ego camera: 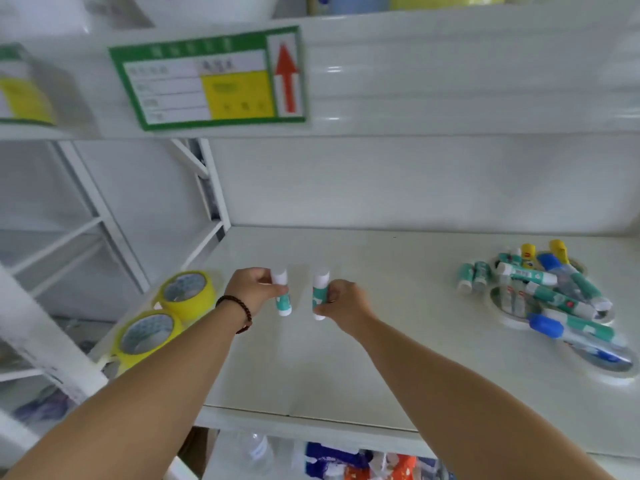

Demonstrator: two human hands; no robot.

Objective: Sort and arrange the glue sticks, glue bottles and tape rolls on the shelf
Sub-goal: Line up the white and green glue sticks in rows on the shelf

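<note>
Standing two glue sticks side by side near the middle of the shelf [398,306] looks like the step in hand, a judgement from how both are held upright over the bare surface. The left hand [254,291] pinches one glue stick [282,292] between thumb and fingers; its grip is narrow and closed around the white and teal tube, white cap up. The right hand [341,303] holds a second glue stick [320,294] the same way, just beside the first, with a small gap between them. Whether either base touches the shelf cannot be told.

To do this well, I would set each base flat before letting go, keep the tubes vertical, and open the fingers outward so neither stick tips into its neighbour. Starting the row here, with room toward the right of the frame, leaves space for the rest.

Two yellow tape rolls [166,313] lie at the left edge of the shelf, one nearer the camera than the other. At the right of the frame, a loose pile of glue sticks and glue bottles [554,296] lies jumbled over what seem to be clear tape rolls, so most of the sorting appears not yet done. A green label [207,77] hangs on the shelf above, at the upper left.
</note>
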